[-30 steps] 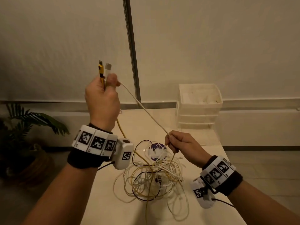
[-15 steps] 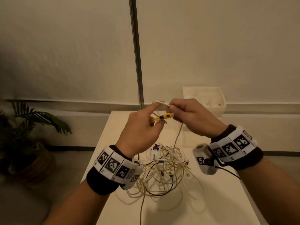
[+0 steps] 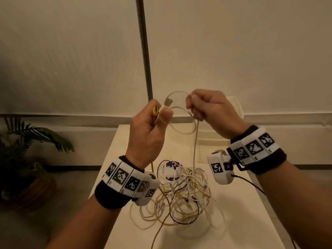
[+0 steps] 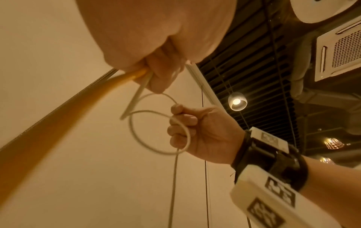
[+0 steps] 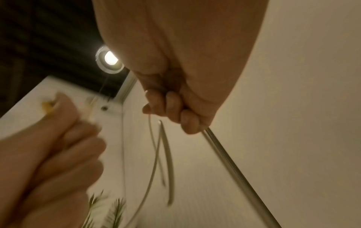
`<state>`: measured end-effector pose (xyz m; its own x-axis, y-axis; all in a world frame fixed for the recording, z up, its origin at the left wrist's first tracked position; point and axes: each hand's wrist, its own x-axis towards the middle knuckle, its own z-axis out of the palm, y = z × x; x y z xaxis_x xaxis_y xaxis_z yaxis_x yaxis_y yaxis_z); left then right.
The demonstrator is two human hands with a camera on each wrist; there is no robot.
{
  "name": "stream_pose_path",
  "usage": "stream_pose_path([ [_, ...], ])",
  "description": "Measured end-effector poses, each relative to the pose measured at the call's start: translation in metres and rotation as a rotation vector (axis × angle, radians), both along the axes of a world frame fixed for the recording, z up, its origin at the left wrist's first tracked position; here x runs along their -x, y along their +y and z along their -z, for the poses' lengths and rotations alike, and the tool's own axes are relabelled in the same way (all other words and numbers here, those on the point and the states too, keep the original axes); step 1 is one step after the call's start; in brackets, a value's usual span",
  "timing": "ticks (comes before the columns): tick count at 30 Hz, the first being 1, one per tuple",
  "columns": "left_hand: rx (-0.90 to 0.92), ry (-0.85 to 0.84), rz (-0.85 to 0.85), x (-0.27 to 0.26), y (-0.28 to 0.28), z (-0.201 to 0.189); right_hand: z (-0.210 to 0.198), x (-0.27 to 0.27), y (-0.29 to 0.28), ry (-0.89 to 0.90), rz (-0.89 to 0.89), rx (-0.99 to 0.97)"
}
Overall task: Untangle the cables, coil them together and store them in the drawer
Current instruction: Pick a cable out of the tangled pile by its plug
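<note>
Both hands are raised above the table. My left hand (image 3: 158, 117) pinches the plug ends of a white cable (image 3: 181, 130) and a yellow cable (image 3: 155, 110). My right hand (image 3: 195, 108) grips the same white cable, which curls into two small loops between the hands (image 4: 156, 123) and then hangs straight down. Below lies a tangled pile of cables (image 3: 181, 193), white, yellow and black, on the table (image 3: 251, 203). In the right wrist view the white cable (image 5: 166, 154) is blurred beside my left hand (image 5: 58, 138). A white drawer unit (image 3: 237, 106) stands behind my right hand, mostly hidden.
A purple and white object (image 3: 172, 166) sits in the far part of the pile. A dark vertical pole (image 3: 143, 51) runs up the wall behind the table. A potted plant (image 3: 27, 150) stands on the floor at the left.
My left hand came down from its raised position and my right hand rose to meet it. The white cable between them, taut before, now forms small loops.
</note>
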<state>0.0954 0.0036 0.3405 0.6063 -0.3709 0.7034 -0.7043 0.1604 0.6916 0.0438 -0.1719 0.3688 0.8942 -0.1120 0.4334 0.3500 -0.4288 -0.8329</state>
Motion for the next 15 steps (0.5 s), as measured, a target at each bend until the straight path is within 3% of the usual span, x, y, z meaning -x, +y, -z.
stream_pose_path([
  [1,-0.014,-0.021,-0.009,0.001,0.001,0.001,0.000,0.002,-0.002,-0.036,0.015,-0.024],
  [5,-0.064,-0.086,-0.027,0.003,0.001,0.002,0.008,0.008,0.012,0.036,-0.042,0.322],
  [9,-0.083,-0.102,-0.098,0.004,-0.003,-0.002,-0.010,0.011,0.003,-0.051,-0.005,0.242],
  [12,-0.306,-0.200,-0.175,-0.002,-0.005,-0.005,-0.007,0.011,0.008,-0.019,-0.055,0.368],
  [15,-0.379,-0.228,-0.253,-0.008,-0.008,-0.004,0.001,0.011,0.007,0.008,-0.040,0.294],
])
